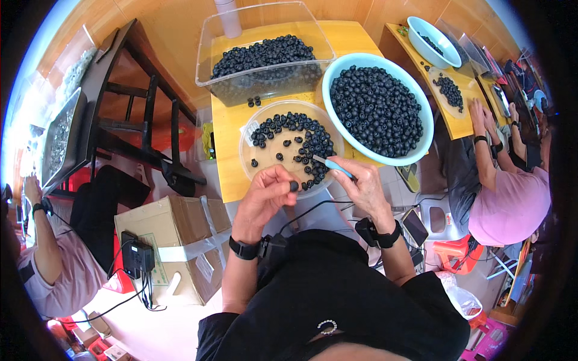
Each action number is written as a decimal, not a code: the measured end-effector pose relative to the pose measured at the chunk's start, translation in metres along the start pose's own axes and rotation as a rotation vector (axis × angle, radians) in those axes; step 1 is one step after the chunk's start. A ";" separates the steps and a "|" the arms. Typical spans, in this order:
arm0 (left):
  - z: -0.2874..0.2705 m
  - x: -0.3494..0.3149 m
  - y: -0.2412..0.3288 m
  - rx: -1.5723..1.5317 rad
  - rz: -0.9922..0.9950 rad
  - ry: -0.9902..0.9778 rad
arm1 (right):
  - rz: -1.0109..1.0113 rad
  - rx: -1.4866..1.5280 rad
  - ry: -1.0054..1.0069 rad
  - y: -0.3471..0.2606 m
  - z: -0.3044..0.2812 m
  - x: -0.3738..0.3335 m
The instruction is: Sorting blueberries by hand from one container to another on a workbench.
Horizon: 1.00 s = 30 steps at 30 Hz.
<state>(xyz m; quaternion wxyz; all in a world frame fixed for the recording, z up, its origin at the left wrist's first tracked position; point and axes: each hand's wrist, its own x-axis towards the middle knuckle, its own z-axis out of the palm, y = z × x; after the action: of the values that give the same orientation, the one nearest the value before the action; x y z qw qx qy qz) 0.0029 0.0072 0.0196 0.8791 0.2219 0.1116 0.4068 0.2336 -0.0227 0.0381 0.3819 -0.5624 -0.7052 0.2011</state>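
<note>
My left hand (265, 198) pinches a small round black part (294, 186) between thumb and fingertips, above the near edge of a round clear shallow tray (265, 155). In my right hand (366, 188) is a small knife (339, 168) with a light blue handle, its short blade pointing left over the tray and apart from the held part. Several loose black parts (318, 143), round with holes, lie in the tray, mostly along its far and right sides. A light blue basin (327, 90) heaped with the same parts stands on the right.
Behind the tray, a clear plastic box (226, 93) of black parts stands on the yellow table (232, 180). A cardboard box (162, 222) is at the left. Co-workers sit on both sides; the right one's hands (478, 117) rest near another tray (444, 96) of parts.
</note>
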 end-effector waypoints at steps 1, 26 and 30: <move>-0.001 -0.001 0.000 0.000 -0.003 0.001 | 0.003 0.001 0.001 -0.005 0.001 -0.001; -0.002 0.001 -0.009 0.032 -0.006 0.113 | -0.112 0.066 -0.112 -0.034 0.001 -0.004; 0.001 0.007 -0.011 0.044 -0.013 0.134 | -0.056 0.093 -0.138 -0.036 -0.005 -0.005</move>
<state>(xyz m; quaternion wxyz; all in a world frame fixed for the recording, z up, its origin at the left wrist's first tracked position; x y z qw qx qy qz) 0.0152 0.0059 0.0148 0.8672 0.2129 0.1804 0.4124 0.2150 -0.0381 0.0657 0.3636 -0.5091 -0.7351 0.2612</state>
